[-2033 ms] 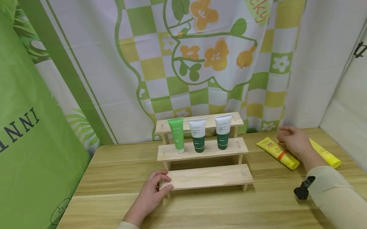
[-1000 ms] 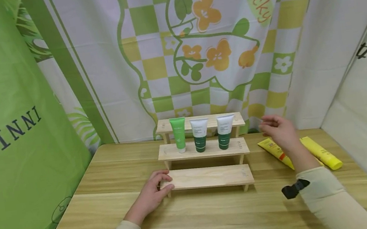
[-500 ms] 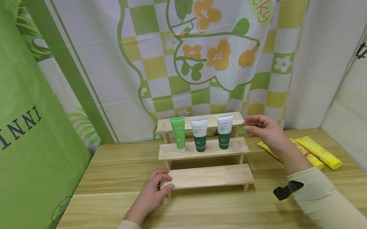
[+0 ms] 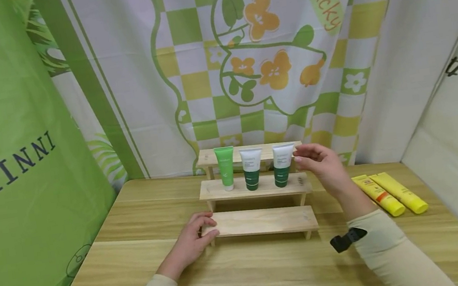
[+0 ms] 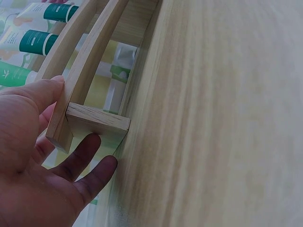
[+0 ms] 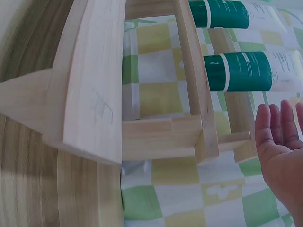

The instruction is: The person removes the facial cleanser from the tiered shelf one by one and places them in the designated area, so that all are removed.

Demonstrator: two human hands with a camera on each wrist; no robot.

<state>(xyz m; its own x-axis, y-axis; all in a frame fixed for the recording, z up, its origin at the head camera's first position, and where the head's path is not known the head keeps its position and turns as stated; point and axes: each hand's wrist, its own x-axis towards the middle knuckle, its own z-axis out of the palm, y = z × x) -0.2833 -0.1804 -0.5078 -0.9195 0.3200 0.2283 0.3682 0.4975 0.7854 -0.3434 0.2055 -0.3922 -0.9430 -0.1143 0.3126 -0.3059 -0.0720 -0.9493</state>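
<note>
A three-step wooden display rack (image 4: 262, 221) stands on the table. My left hand (image 4: 190, 243) holds the left end of its lowest board, and in the left wrist view the thumb (image 5: 49, 90) lies against that board. On the middle step, a green squeeze tube (image 4: 225, 168) and two white-and-dark-green squeeze tubes, one central (image 4: 251, 169) and one at the right (image 4: 283, 164), stand cap down. My right hand (image 4: 324, 164) is beside the rightmost tube, its fingers loosely extended. In the right wrist view a small gap separates those fingers from the tube (image 6: 251, 71).
Two yellow squeeze tubes, one with an orange band (image 4: 380, 196) and one plainer (image 4: 400, 193), lie side by side on the wooden table (image 4: 248, 277) at the right. A patterned curtain (image 4: 261, 123) hangs right behind the rack.
My right hand has moved left from above the yellow tubes to the rightmost white-and-green tube, uncovering the yellow tubes. The left hand stays at the rack's end.
</note>
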